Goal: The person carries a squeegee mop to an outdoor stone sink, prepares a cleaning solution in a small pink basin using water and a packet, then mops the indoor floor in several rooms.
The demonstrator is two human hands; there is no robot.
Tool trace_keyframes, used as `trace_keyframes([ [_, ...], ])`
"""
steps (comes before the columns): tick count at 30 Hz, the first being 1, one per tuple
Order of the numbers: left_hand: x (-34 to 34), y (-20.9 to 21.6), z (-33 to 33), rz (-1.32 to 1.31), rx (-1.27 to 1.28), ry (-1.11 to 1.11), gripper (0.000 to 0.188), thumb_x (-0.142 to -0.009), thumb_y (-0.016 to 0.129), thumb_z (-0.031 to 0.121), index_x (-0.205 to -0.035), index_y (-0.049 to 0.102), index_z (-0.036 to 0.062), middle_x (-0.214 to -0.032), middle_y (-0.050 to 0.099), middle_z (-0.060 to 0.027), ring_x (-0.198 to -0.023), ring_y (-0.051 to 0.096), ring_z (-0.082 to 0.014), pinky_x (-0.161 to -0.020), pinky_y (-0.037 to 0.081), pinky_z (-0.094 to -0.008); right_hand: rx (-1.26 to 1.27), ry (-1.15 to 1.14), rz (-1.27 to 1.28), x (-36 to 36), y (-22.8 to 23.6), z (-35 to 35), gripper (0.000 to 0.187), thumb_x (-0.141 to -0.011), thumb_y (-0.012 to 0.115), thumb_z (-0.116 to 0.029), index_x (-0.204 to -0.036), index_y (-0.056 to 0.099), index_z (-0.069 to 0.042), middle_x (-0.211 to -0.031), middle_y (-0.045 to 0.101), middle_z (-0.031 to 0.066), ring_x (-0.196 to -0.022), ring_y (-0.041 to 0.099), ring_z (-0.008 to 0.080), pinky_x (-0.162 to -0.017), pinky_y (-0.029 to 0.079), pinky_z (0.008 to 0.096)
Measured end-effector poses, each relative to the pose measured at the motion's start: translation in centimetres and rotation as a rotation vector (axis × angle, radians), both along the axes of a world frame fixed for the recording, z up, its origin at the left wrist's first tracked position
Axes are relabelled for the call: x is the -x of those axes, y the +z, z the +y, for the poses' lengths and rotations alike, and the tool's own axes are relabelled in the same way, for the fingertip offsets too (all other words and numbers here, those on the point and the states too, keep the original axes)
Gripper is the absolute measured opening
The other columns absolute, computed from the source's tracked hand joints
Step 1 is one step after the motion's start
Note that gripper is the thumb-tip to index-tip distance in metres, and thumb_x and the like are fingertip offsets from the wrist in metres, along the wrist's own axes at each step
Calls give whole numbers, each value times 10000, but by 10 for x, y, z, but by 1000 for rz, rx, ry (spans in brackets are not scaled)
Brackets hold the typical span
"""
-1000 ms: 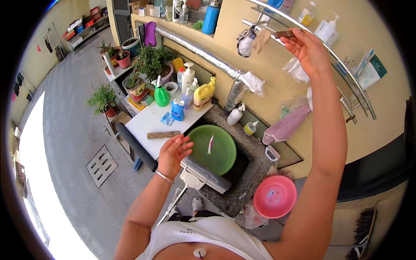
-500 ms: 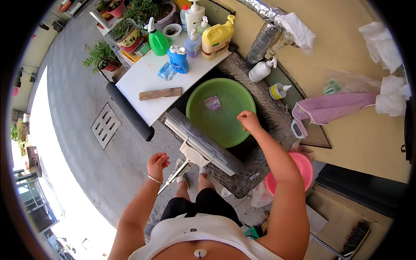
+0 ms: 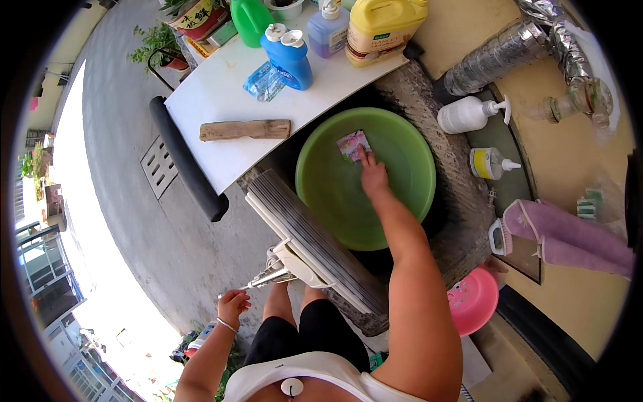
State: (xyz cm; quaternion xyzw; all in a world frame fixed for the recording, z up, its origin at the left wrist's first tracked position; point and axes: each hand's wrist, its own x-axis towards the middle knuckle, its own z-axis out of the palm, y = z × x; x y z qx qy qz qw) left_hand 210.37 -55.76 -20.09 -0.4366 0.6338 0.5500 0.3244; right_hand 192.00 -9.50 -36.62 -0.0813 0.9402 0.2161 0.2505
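Note:
In a round green basin [image 3: 309,201] of water lies a small rectangular piece with a pink, white and green pattern [image 3: 349,145]; whether it is a sponge or a packet I cannot tell. My right hand [image 3: 374,175] reaches into the basin, fingers stretched, and its fingertips touch the piece's lower edge. Lower left, my left hand [image 3: 233,307] hangs beside the mop's thin pole, fingers loosely bent and apart, nothing seen in them. A flat squeeze mop [image 3: 298,262] with a grey ribbed head leans on the sink's front edge.
The basin stands in a dark stone sink [image 3: 435,100]. On the white board [image 3: 194,100] at left are a wooden stick [image 3: 245,130], blue bottles [image 3: 287,59] and a yellow jug [image 3: 385,30]. Pump bottles [image 3: 465,115], a purple cloth [image 3: 569,234] and a pink basin [image 3: 474,301] are at right.
My right hand has moved from the basin's right rim down to the patterned piece. My left hand has dropped lower and slightly left. The view has shifted closer to the sink.

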Motion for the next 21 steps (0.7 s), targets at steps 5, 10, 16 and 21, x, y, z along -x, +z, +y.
trace_keyframes([
  [5, 9, 2, 19, -33, -61, -4, 142, -833, 544, 92, -930, 582, -5, -765, 628, -78, -598, 600, -155, -533, 463, -241, 239, -44, 239, -16, -13, 25, 408, -797, 467, -139, -1196, 525, -71, -1437, 230, 72, -1165, 380, 256, -758, 451, 366],
  [10, 58, 26, 60, 327, 20, -116, 119, -845, 543, 71, -924, 578, -9, -788, 622, -72, -646, 587, -128, -573, 460, -230, 609, -180, 342, -36, 52, 22, 462, -733, 486, -21, -1194, 502, -40, -1368, 353, 67, -1086, 440, 247, -799, 450, 360],
  [16, 159, 132, 181, 1098, 140, -809, 296, -760, 611, 28, -1049, 552, 0, -980, 607, -107, -872, 571, -208, -790, 443, -301, 980, -168, 340, -81, 217, 12, 542, -662, 495, 96, -1190, 503, -28, -1284, 453, 63, -985, 481, 273, -817, 449, 339],
  [21, 180, 179, 254, 1361, -27, -952, 264, -735, 641, 39, -997, 613, 19, -1045, 614, -104, -964, 570, -262, -920, 389, -373, 1227, -124, 343, -107, 339, -4, 524, -666, 502, 78, -1174, 532, -47, -1181, 538, 60, -920, 499, 273, -785, 454, 339],
])
